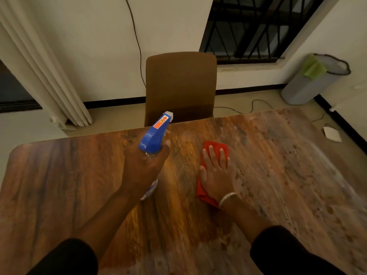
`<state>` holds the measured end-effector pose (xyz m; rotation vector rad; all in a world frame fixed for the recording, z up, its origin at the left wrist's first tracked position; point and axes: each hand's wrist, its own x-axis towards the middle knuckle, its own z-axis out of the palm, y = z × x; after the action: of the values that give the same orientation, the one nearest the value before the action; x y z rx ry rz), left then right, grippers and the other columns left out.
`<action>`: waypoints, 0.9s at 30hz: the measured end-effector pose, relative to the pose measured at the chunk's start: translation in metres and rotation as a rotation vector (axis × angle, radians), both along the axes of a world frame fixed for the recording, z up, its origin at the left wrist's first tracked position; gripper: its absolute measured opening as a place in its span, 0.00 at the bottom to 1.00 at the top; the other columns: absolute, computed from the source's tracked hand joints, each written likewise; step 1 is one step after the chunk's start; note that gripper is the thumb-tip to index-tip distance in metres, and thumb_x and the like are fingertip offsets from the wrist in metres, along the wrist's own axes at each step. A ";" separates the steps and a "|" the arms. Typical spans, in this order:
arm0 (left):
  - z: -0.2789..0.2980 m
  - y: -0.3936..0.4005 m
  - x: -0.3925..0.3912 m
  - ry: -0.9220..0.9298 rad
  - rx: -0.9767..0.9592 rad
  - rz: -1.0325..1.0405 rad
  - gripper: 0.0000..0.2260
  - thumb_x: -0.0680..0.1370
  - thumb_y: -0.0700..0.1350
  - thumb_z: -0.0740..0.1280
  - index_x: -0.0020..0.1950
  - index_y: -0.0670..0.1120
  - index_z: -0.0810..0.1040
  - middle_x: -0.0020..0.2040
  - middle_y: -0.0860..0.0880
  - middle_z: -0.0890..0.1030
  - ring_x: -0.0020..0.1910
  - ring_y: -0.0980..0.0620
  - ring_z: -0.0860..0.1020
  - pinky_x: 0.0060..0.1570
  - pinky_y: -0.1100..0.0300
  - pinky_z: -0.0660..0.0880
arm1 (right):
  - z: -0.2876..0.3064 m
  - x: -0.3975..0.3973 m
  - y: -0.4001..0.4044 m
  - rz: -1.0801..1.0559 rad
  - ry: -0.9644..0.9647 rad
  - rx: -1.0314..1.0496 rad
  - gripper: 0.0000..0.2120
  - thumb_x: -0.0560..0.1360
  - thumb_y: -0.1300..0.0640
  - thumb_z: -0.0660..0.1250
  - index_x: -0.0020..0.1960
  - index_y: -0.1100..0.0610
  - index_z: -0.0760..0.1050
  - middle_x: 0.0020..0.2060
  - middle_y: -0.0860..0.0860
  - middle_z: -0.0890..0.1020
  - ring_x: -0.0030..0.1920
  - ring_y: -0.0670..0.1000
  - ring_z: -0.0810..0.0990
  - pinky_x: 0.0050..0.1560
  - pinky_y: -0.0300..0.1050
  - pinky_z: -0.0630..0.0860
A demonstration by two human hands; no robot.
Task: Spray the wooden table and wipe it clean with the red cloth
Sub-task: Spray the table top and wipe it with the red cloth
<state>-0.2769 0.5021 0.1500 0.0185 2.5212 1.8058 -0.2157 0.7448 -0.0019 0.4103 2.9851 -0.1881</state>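
Observation:
My left hand (145,165) grips the neck of a clear spray bottle with a blue trigger head (154,135), held above the middle of the wooden table (59,175), nozzle pointing toward the far edge. My right hand (215,171) lies flat with straight fingers on a folded red cloth (215,145), pressing it onto the table a little right of centre. The right half of the table shows pale wet streaks and droplets; the left half looks dry. A bracelet sits on my right wrist.
A brown chair (180,86) stands behind the table's far edge. A grey bin (309,84) with a green cloth on its rim sits in the right corner. Cables and a scrap of paper (332,133) lie on the floor. A curtain (45,76) hangs at left.

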 end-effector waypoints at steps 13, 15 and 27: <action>0.013 0.027 -0.024 -0.221 -0.063 -0.096 0.16 0.81 0.47 0.62 0.63 0.38 0.74 0.43 0.44 0.79 0.38 0.56 0.76 0.35 0.67 0.69 | 0.004 -0.002 0.037 0.117 0.009 -0.036 0.30 0.87 0.44 0.47 0.87 0.47 0.47 0.87 0.47 0.46 0.86 0.57 0.39 0.84 0.67 0.49; 0.014 0.026 -0.021 -0.171 -0.072 -0.079 0.16 0.81 0.47 0.63 0.61 0.35 0.74 0.50 0.36 0.80 0.42 0.49 0.79 0.38 0.67 0.72 | 0.004 -0.040 0.030 0.072 0.017 -0.047 0.30 0.87 0.44 0.48 0.87 0.49 0.48 0.87 0.49 0.46 0.86 0.59 0.39 0.84 0.68 0.47; 0.009 0.031 -0.025 -0.213 -0.063 -0.117 0.07 0.81 0.46 0.62 0.50 0.42 0.75 0.44 0.40 0.80 0.43 0.47 0.80 0.50 0.50 0.74 | -0.007 -0.043 0.068 0.259 0.014 -0.064 0.30 0.86 0.41 0.45 0.87 0.46 0.46 0.87 0.47 0.47 0.86 0.58 0.40 0.84 0.65 0.47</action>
<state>-0.3015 0.5330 0.1587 -0.0273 2.3748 1.5927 -0.2589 0.8127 -0.0085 0.0135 2.9980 -0.2594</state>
